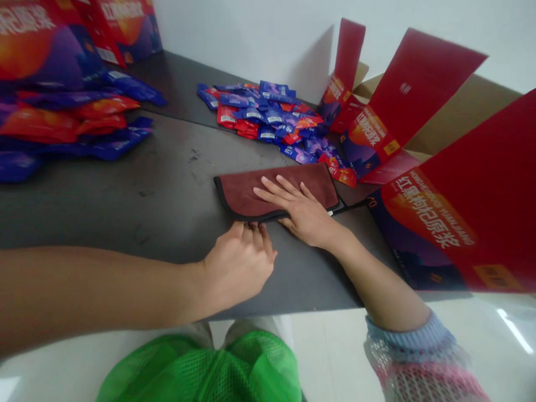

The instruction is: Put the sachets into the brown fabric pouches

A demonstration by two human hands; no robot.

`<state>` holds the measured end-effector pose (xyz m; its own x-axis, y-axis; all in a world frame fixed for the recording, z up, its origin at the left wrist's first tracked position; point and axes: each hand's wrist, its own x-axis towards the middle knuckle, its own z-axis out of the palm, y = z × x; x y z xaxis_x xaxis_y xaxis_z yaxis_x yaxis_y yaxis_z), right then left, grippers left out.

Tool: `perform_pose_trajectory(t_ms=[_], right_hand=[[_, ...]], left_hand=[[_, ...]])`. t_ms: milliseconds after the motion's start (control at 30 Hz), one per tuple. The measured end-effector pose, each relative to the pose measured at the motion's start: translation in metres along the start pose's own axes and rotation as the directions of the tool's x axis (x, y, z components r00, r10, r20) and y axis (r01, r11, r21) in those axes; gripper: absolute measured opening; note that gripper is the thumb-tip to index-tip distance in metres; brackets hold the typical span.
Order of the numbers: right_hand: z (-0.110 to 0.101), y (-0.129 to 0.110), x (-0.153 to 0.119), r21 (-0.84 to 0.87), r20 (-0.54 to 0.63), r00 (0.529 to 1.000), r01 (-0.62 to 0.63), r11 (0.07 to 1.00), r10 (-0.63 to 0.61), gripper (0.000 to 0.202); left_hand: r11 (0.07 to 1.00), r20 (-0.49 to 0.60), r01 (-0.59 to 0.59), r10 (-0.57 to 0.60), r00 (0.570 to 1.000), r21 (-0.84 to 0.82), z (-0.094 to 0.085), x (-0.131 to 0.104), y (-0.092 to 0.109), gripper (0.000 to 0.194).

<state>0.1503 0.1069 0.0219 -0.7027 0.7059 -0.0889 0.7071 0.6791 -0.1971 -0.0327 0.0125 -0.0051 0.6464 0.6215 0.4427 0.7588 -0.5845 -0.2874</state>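
A folded brown cloth (243,192) with black edging lies on the dark grey table, near its front edge. My right hand (304,212) rests flat on the cloth, fingers spread toward the upper left. Just below the cloth's front edge is my left hand (245,259), its fingers curled at the black trim. Whether those fingertips pinch the cloth is hidden. A black strap or loop (355,205) extends from the cloth's right end toward a red box.
Blue and red sachets (268,114) are heaped behind the cloth. Open red boxes (456,223) stand at the right, their flaps raised. More sachets (62,123) and closed boxes (129,28) occupy the left. A white wall (251,33) rises behind the table (104,206).
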Motion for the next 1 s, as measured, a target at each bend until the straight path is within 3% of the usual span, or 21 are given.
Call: perform_pose_trajectory(t_ms=[200,467,533,600,667,800,900,1000], right_hand=[[-0.003,0.02,0.0,0.037,-0.016,0.995,-0.094,0.995,0.095,0.06],[-0.006,0.048,0.002,0.031,0.011,0.973,-0.229,0.973,0.228,0.057],[-0.002,0.052,0.003,0.038,-0.024,0.958,-0.286,0.958,0.287,0.059],[0.001,0.05,0.005,0.097,-0.134,0.938,-0.308,0.946,0.319,0.063],[0.001,0.042,0.006,0.179,-0.299,0.921,-0.202,0.963,0.248,0.064],[-0.007,0.017,0.003,0.273,-0.532,0.847,0.176,0.946,-0.004,0.063],[-0.009,0.008,-0.001,0.378,-0.547,0.836,0.284,0.881,-0.035,0.069],[-0.001,0.005,-0.001,0.423,-0.464,0.884,0.272,0.864,-0.052,0.066]], left_hand=[[0.999,-0.031,-0.014,0.016,0.999,0.042,0.003,-0.004,0.0,0.046],[0.997,-0.034,-0.047,0.05,0.998,0.069,0.003,-0.006,-0.001,0.045],[0.996,-0.031,-0.05,0.052,0.998,0.075,0.004,-0.006,-0.001,0.044],[0.995,-0.029,-0.051,0.053,0.998,0.084,0.005,-0.007,-0.001,0.044],[0.995,-0.027,-0.045,0.048,0.999,0.091,0.005,-0.007,0.0,0.043],[0.996,-0.02,-0.033,0.035,0.999,0.087,0.005,-0.007,0.001,0.041],[0.997,-0.02,-0.031,0.033,0.999,0.073,0.003,-0.005,0.002,0.039],[0.998,-0.014,-0.024,0.025,1.0,0.057,0.002,-0.004,0.002,0.037]])
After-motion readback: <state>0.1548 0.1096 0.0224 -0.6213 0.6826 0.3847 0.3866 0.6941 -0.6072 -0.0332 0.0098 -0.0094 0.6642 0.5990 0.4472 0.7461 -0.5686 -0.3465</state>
